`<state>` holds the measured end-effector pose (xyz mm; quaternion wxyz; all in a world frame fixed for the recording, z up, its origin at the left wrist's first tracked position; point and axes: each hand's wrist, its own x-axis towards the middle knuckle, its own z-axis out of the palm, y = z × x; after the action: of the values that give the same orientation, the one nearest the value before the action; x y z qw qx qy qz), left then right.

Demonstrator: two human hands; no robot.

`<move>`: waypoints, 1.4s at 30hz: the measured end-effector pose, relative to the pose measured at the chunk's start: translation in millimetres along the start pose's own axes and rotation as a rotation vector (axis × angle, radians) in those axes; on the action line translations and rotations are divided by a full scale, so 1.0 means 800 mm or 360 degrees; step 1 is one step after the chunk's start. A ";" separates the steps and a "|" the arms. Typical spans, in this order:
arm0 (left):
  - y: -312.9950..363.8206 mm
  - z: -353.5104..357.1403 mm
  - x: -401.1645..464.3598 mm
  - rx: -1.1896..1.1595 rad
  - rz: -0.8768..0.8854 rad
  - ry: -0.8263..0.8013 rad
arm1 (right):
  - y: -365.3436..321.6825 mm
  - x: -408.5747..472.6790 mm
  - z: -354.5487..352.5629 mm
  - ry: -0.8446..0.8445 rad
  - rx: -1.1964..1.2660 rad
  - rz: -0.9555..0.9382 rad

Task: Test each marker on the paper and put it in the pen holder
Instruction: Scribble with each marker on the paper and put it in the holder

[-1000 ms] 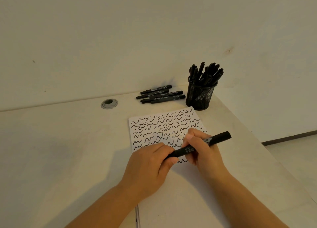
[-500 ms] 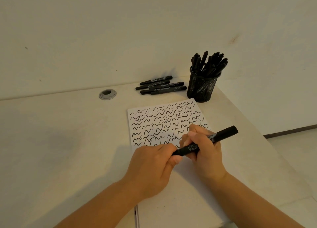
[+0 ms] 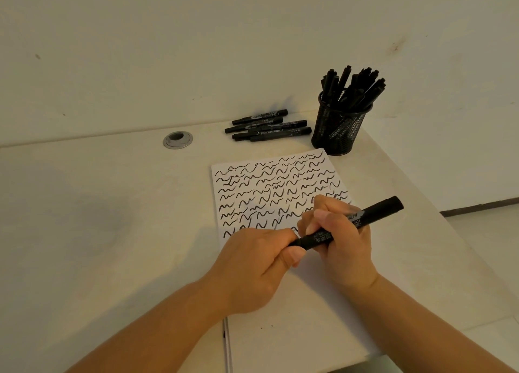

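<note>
Standing upright, the pen holder (image 3: 339,128) is crammed with black markers (image 3: 354,87).

Left of paper (image 3: 269,193): bare desk (image 3: 98,218), open passage.
Far edge: four loose markers (image 3: 269,127) lying beside mesh pen holder (image 3: 338,131).
Holder mouth: crowded with upright markers (image 3: 354,86).
Behind: wall (image 3: 224,36) close.
Grommet (image 3: 178,140): flush.

A pale worktop (image 3: 98,204) with a round metal grommet (image 3: 178,140) meets a plain off-white wall (image 3: 196,50) — pale floor (image 3: 488,238) at right, dim warm light.
</note>
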<state>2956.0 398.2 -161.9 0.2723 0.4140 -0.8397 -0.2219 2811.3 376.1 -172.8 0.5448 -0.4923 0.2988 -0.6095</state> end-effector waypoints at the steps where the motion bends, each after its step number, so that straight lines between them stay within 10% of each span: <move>1: 0.000 0.000 0.001 0.0001 -0.0007 -0.0001 | 0.000 0.000 0.000 -0.0003 -0.0007 -0.0008; 14: -0.005 -0.007 0.001 0.0012 -0.0270 0.0372 | -0.017 0.001 -0.005 0.0164 -0.0821 0.0273; 20: -0.001 -0.022 0.019 0.0229 -0.0339 0.0450 | -0.049 0.011 -0.005 -0.0031 -0.2123 -0.0922; 24: 0.008 -0.027 0.040 0.0345 -0.0267 0.0398 | -0.060 0.036 -0.014 -0.0300 -0.2576 -0.1128; 32: -0.001 -0.053 0.086 0.0543 0.0019 0.0402 | -0.086 0.101 -0.044 -0.0277 -0.2148 -0.0780; 42: -0.132 -0.076 0.187 0.1125 -0.0556 -0.0011 | -0.130 0.182 -0.073 0.0495 -0.1353 -0.0477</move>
<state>2979.9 207.9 -138.3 0.0683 0.6182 -0.7822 0.0365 2730.1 250.6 -59.1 0.1499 -0.6121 0.5254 -0.5716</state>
